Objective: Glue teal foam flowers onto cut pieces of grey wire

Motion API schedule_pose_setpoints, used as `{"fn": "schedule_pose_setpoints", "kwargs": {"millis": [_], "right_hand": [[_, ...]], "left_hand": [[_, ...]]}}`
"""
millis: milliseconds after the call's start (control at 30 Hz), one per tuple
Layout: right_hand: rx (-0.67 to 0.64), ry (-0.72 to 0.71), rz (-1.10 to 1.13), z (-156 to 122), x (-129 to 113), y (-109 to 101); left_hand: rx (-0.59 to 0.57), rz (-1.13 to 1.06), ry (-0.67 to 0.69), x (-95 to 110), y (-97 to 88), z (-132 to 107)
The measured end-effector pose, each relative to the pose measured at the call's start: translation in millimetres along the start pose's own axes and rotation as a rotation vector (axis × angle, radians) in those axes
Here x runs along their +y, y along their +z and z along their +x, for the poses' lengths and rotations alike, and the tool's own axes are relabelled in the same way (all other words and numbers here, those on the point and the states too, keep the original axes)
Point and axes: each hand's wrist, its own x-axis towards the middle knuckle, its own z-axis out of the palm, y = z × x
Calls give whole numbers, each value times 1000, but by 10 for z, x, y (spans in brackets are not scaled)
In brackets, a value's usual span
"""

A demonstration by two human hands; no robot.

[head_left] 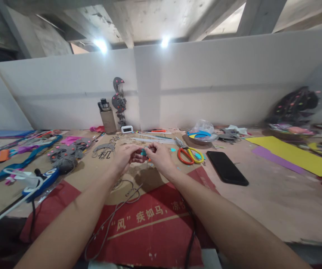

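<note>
Both my hands meet over the middle of a cardboard-covered table point(262, 201). My left hand point(127, 157) and my right hand point(158, 157) have curled fingers, pinching a small teal piece point(144, 152) between them. A bit of orange shows just under the teal piece. Bent grey wire point(121, 209) lies on the cardboard below my forearms.
Orange-and-yellow scissors point(189, 154) and a black phone point(227, 168) lie to the right. A bowl point(201, 135) with coloured scraps, a water bottle point(107, 116) and a ruler point(155, 140) stand near the back wall. A glue gun point(39, 179) and foam pieces lie left; yellow and purple sheets point(290, 153) right.
</note>
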Motion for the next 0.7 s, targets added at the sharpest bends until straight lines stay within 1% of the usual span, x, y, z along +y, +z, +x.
{"fn": "schedule_pose_setpoints", "kwargs": {"millis": [100, 233, 333, 467, 567, 633, 700], "right_hand": [[-16, 9, 33, -4, -21, -10], [-28, 23, 56, -18, -52, -19], [-36, 19, 56, -13, -34, -8], [-35, 7, 40, -2, 2, 12], [-22, -21, -7, -10, 2, 16], [-11, -59, -54, -20, -5, 15], [5, -113, -107, -29, -9, 15]], "left_hand": [[2, -25, -25, 7, -32, 11], [-17, 41, -13, -17, -84, 35], [-50, 120, 38, -36, -95, 42], [-27, 258, 118, -33, -68, 23], [16, 398, 156, -19, -49, -3], [47, 553, 204, -17, -54, -17], [79, 733, 287, -22, -74, -23]]}}
